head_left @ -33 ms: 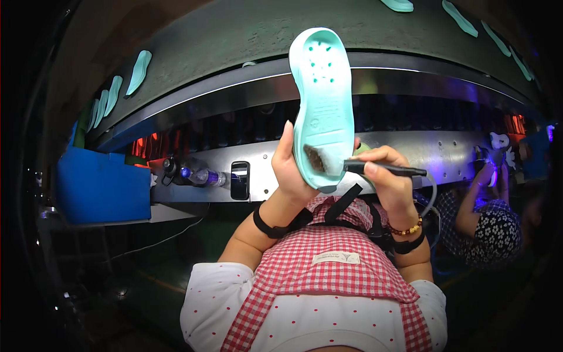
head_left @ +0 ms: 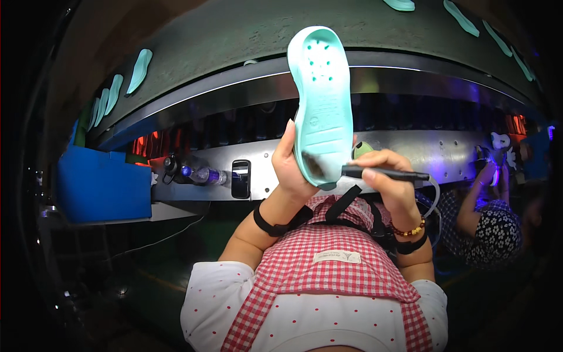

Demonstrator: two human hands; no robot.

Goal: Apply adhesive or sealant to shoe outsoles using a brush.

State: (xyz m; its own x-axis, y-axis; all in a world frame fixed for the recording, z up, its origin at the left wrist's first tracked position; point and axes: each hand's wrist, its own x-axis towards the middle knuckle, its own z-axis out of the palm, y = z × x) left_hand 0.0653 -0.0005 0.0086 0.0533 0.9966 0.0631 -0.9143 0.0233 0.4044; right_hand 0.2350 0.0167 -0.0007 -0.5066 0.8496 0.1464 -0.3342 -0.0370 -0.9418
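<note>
Upright in front of me stands a mint-green foam shoe sole (head_left: 324, 111), with small holes near its top end. My left hand (head_left: 295, 167) is closed around its lower, heel end, thumb along the left edge. A blurred brown and whitish patch (head_left: 315, 164) shows inside the heel; I cannot make out what it is. My right hand (head_left: 394, 189) grips a black pen-shaped tool (head_left: 407, 175) with a thin pale tube at its back end. The tool's tip points left at the heel's right edge; whether it touches is unclear.
A conveyor belt (head_left: 217, 44) beyond the metal rail carries more mint-green soles (head_left: 139, 71). On the metal ledge lie a phone (head_left: 240, 179) and a bottle (head_left: 202, 175). A blue bin (head_left: 102, 185) stands at left. Another person (head_left: 495, 232) works at right.
The patch inside the heel looks smaller and more smeared, baring more ridges of the sole. The sole has shifted very slightly left; both hands keep their hold.
</note>
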